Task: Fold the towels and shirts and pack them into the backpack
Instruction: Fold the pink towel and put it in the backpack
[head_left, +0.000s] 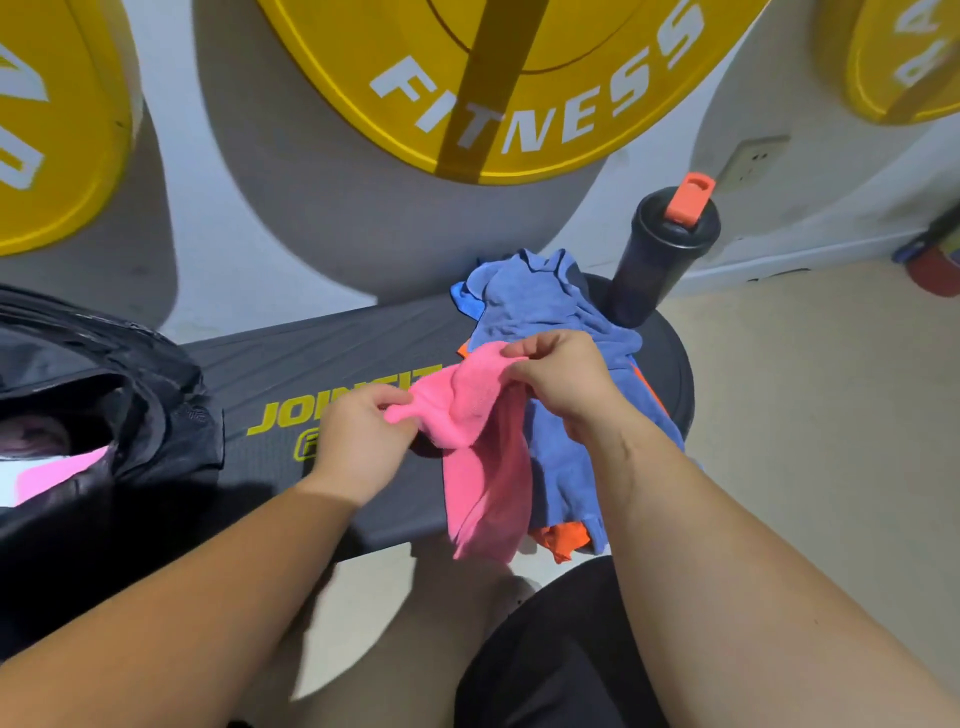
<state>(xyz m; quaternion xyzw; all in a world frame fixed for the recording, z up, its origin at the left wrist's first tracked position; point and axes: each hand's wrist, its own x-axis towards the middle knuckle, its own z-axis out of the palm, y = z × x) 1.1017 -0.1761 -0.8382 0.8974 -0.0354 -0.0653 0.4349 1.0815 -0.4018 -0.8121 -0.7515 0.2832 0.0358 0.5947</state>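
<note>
A pink towel (485, 467) hangs over the front edge of the dark bench (291, 374). My left hand (358, 441) pinches one bunched corner of it. My right hand (563, 376) pinches another corner a little higher and to the right. Behind the pink towel lies a heap of blue cloth (540, 312) with an orange piece (566, 540) showing beneath it. The black backpack (130, 410) stands open at the left end of the bench, with something pink (57, 475) folded inside.
A black shaker bottle (660, 254) with an orange flip lid stands at the bench's far right end. Yellow weight plates (498, 78) hang on the white wall behind. My knees and dark shorts (545, 665) are below the bench; beige floor lies to the right.
</note>
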